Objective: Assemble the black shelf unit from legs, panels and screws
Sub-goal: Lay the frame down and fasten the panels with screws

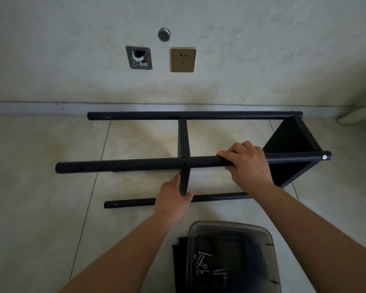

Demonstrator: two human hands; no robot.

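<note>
Three black legs (194, 115), two panels (183, 140) (a third under the tub), several screws (201, 261).

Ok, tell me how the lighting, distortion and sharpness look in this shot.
Head view: dim, soft light with faint shadows on the pale tiled floor; wide-angle bending curves the grey skirting board; the black shelf legs lose detail in darkness; the silver screws in the clear plastic tub look slightly soft.

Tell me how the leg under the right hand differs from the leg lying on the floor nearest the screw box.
The upper leg is raised off the floor, gripped by the right hand and carries a screw at its right end; the floor leg lies low on the tiles, with no screw in view. The upper leg crosses the middle panel; the floor leg passes behind the left hand, which grips that panel's edge. Both are black round tubes.
</note>
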